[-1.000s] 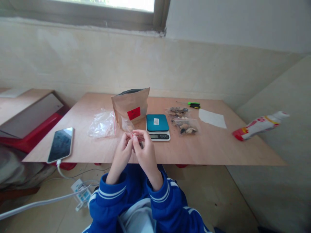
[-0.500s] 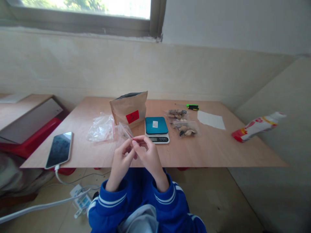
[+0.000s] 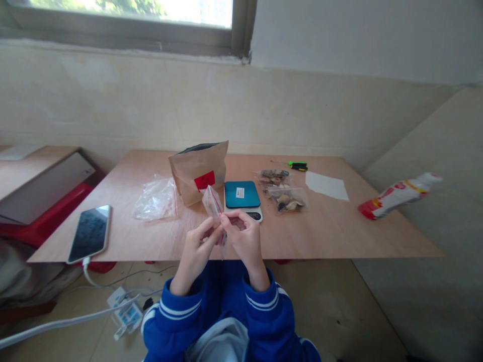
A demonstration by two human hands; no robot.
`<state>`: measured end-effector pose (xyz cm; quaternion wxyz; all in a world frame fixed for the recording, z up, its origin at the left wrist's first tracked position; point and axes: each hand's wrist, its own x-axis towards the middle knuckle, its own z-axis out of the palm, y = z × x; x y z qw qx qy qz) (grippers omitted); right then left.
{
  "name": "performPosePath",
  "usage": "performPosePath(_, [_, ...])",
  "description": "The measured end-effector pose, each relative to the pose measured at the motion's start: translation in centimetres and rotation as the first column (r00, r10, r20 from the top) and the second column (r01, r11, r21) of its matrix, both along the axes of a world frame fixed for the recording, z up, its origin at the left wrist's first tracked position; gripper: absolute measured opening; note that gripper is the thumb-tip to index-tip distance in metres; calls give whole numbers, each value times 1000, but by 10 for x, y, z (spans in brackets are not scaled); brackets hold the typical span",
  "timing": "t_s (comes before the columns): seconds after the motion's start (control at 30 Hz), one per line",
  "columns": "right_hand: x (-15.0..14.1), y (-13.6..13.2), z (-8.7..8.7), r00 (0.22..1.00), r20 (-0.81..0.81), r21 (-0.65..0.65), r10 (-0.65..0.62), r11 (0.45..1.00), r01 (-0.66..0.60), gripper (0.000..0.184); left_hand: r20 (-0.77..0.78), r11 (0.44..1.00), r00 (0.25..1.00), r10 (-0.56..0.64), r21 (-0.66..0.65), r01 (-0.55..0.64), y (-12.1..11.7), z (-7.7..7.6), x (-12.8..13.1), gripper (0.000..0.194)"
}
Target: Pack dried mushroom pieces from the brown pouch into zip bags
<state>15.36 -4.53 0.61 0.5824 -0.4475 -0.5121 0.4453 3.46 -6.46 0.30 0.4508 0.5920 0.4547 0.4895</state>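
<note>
Between my two hands is a small clear zip bag [image 3: 212,202] with a red strip along its seal, raised over the front of the table. My left hand [image 3: 199,245] pinches it from the left, fingers closed. On the other side my right hand [image 3: 243,235] pinches the strip with thumb and forefinger. Fingers hide the bag's lower part, so what it holds is unclear. Just beyond is a kitchen scale [image 3: 242,195] with a teal top, its display partly covered by my right hand. A brown paper pouch [image 3: 198,171] with a red label stands behind the bag.
Loose clear plastic bags [image 3: 155,200] lie left of the pouch. Right of the scale are zip bags of dried pieces [image 3: 289,200], a green-and-black screwdriver [image 3: 298,165] and white paper [image 3: 326,186]. A bottle [image 3: 396,197] leans at far right; a phone [image 3: 90,232] charges at far left.
Both hands have shifted slightly right, bringing the zip bag with them. The bag now stands more upright, in front of the pouch's lower right side.
</note>
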Motion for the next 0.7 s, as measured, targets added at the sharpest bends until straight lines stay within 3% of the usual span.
performPosePath(0.07, [10,5,-5,985,-6,13,-172,985,172,18,67,999,997,47,-6,-47,-2,1,-1,28])
performPosePath(0.13, [27,10,-9,909,-42,19,-414,910,415,19,79,995,992,96,-9,-96,-5,3,-4,30])
performPosePath(0.2, [43,14,-10,869,-80,21,-488,871,491,20,14,996,996,93,-19,-92,-7,4,-6,32])
performPosePath(0.3, [54,13,-5,919,-79,46,-386,919,390,20,-95,999,995,13,-31,-16,-7,5,-4,33])
performPosePath(0.4, [49,8,3,939,-94,39,-331,941,336,22,-94,999,995,-45,4,46,0,0,-1,34])
performPosePath(0.5, [44,6,7,938,-160,-15,-307,951,309,24,54,999,998,23,-31,-21,12,-16,-4,47])
performPosePath(0.6, [43,7,7,930,-248,-84,-270,963,257,24,154,982,976,153,-131,-133,25,-38,-6,37])
performPosePath(0.7, [41,10,1,932,-306,-144,-195,977,157,25,305,964,950,67,-265,17,33,-57,1,48])
